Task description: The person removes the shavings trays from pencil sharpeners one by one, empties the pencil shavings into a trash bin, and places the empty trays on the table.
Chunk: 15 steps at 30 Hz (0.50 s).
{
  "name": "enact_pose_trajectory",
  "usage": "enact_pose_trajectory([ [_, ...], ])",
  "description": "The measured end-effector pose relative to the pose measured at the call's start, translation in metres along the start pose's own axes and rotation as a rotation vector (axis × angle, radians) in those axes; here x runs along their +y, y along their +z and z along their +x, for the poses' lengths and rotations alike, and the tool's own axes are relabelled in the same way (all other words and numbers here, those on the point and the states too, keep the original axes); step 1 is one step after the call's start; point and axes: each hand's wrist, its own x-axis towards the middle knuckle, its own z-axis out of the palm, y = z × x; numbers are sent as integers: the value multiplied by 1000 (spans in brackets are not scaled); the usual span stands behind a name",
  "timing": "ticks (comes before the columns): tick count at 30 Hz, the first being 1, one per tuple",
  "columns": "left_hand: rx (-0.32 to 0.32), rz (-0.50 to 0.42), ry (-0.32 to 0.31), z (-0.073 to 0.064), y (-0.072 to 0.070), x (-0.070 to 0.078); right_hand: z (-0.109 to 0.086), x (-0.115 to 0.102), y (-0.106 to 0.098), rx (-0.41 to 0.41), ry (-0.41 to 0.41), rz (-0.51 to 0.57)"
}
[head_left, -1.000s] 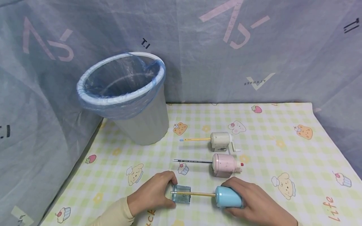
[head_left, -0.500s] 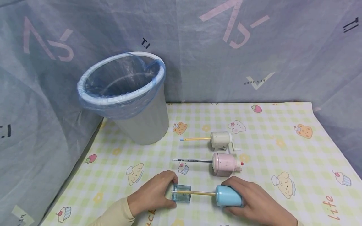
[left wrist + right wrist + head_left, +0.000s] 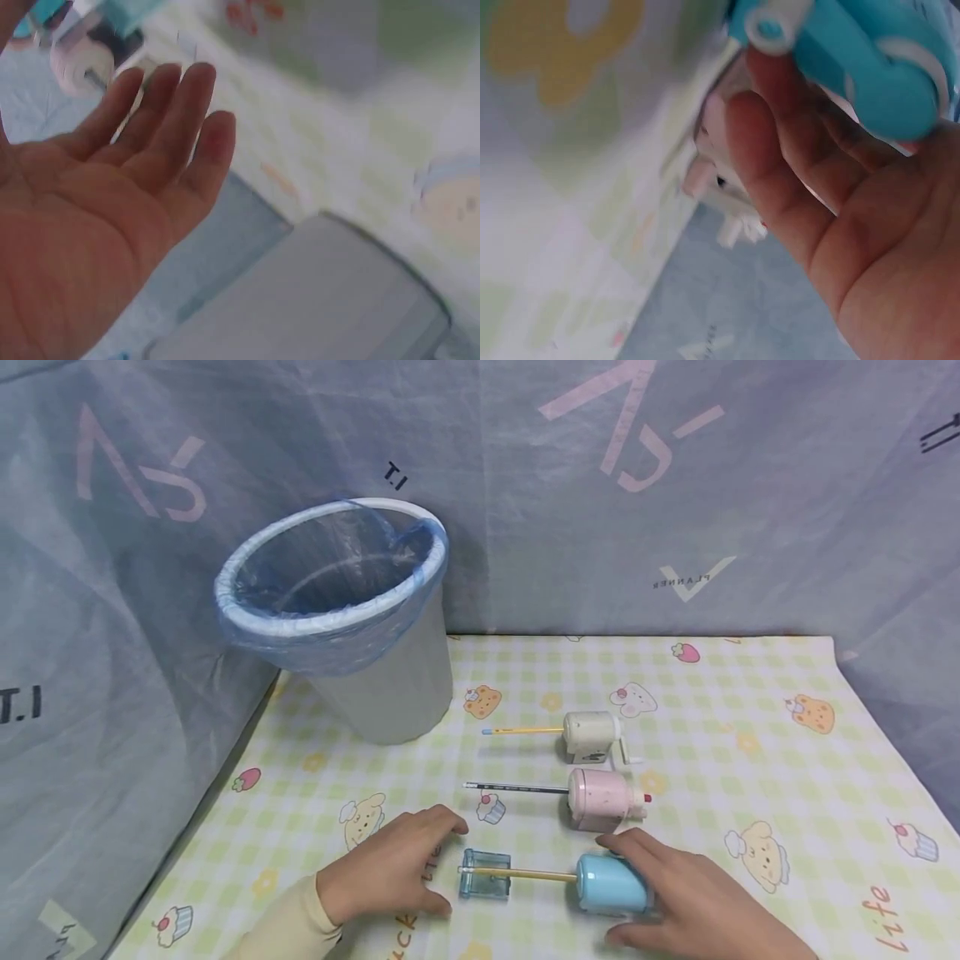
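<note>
A light-blue hand-crank pencil sharpener (image 3: 612, 883) sits near the front of the table with a yellow pencil (image 3: 536, 875) sticking out of its left side. The pencil's end passes over a clear blue shavings drawer (image 3: 486, 887). My left hand (image 3: 397, 868) is just left of that drawer, fingers and thumb spread apart, with nothing in them. In the left wrist view its palm and loosely extended fingers (image 3: 174, 124) show. Beside the sharpener's right end is my right hand (image 3: 686, 902), its fingers loosened around the body. The right wrist view shows the crank (image 3: 855, 67) close to these fingers.
Behind stand a pink sharpener (image 3: 597, 797) with a black pencil (image 3: 517, 788) and a cream sharpener (image 3: 589, 737) with a yellow pencil (image 3: 525, 731). A grey bin (image 3: 397, 693) with a blue liner stands at the back left, near a grey cloth backdrop (image 3: 555, 527).
My left hand has let go of the clear drawer and drawn back left. My right hand has loosened from the blue sharpener and shifted slightly right. The view has turned slightly.
</note>
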Motion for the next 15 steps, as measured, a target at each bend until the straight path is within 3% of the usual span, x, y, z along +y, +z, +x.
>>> enact_pose_trajectory([
  [3, -1, 14, 4, -6, -13, 2, -5, 3, -9, 14, 0, -31],
  [10, 70, -12, 2, -15, -45, 5, -9, 3, -31, 322, -212, -61],
  [15, 146, -8, -15, -14, -55, 5, 0, 1, -44, 398, -231, -129],
])
